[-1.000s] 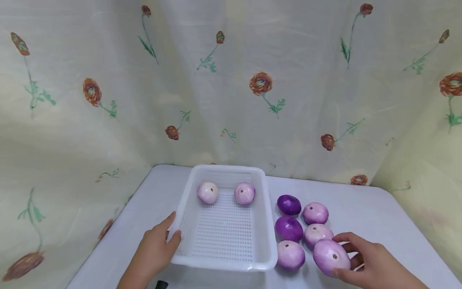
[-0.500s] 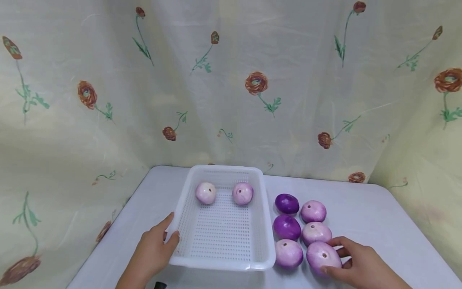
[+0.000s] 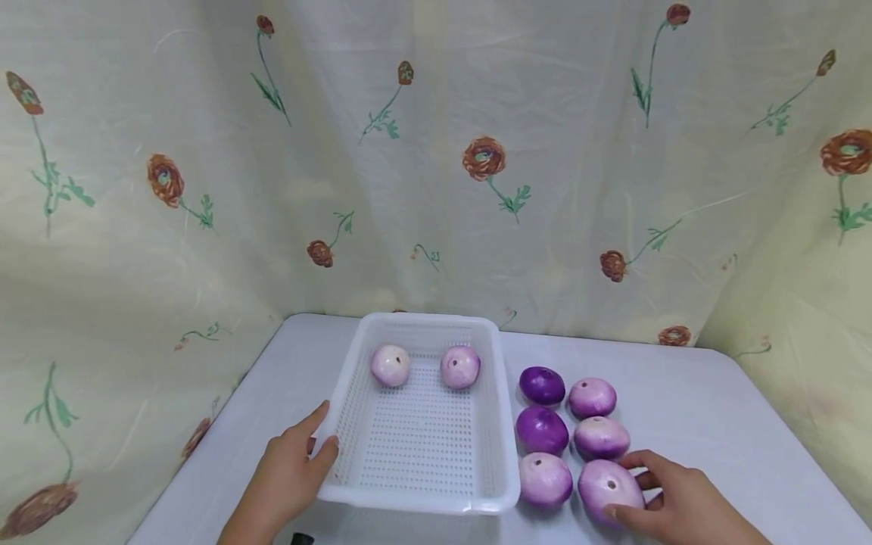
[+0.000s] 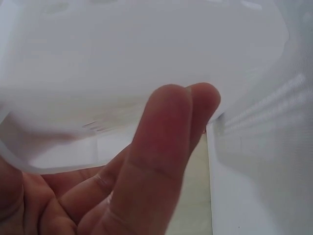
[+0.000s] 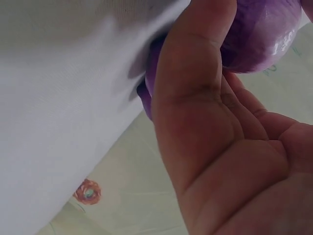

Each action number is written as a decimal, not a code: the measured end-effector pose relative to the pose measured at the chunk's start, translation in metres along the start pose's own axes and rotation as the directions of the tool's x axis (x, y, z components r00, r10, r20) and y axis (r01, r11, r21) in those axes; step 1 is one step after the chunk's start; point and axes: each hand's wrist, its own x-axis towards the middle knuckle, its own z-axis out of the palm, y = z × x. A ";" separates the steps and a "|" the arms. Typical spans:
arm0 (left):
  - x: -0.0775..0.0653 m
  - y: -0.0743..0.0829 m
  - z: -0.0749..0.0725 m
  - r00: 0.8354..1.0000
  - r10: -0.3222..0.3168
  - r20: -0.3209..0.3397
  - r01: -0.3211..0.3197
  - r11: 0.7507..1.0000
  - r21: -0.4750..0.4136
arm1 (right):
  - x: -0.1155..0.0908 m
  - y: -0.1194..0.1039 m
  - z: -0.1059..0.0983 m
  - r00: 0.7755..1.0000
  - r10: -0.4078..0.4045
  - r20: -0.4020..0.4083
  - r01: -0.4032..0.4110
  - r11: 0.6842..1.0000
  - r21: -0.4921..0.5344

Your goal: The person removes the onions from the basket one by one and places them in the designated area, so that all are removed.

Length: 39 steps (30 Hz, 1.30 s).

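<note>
A white perforated plastic basket (image 3: 509, 424) stands on the table with two pale purple onions inside, one at back left (image 3: 390, 366) and one at back right (image 3: 460, 368). My left hand (image 3: 289, 458) grips its left rim, thumb over the edge; in the left wrist view, fingers (image 4: 161, 132) show against the translucent plastic. My right hand (image 3: 681, 496) holds a pale purple onion (image 3: 602, 484) between thumb and fingers, at the near end of the right-hand row. Beside it sits another pale onion (image 3: 545, 481). The right wrist view shows the held onion (image 5: 266, 34) partly behind a finger.
Right of the basket, two dark purple onions, one behind (image 3: 542, 386) the other (image 3: 542, 430), continue the left row. Two paler ones (image 3: 593, 398) (image 3: 602, 437) lie beyond the held onion. A flowered curtain (image 3: 436, 189) surrounds the white table (image 3: 695, 401). A small black object (image 3: 302, 539) shows at the bottom edge.
My right hand has brought its onion left and down beside the near pale onion. The pale onion just beyond has shifted right and tipped slightly. My left hand stays at the basket rim.
</note>
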 end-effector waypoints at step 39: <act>0.000 -0.002 0.004 0.999 -0.039 -0.025 0.037 0.997 -0.068 | -0.004 0.008 -0.003 0.997 -0.061 0.038 0.061 0.998 -0.005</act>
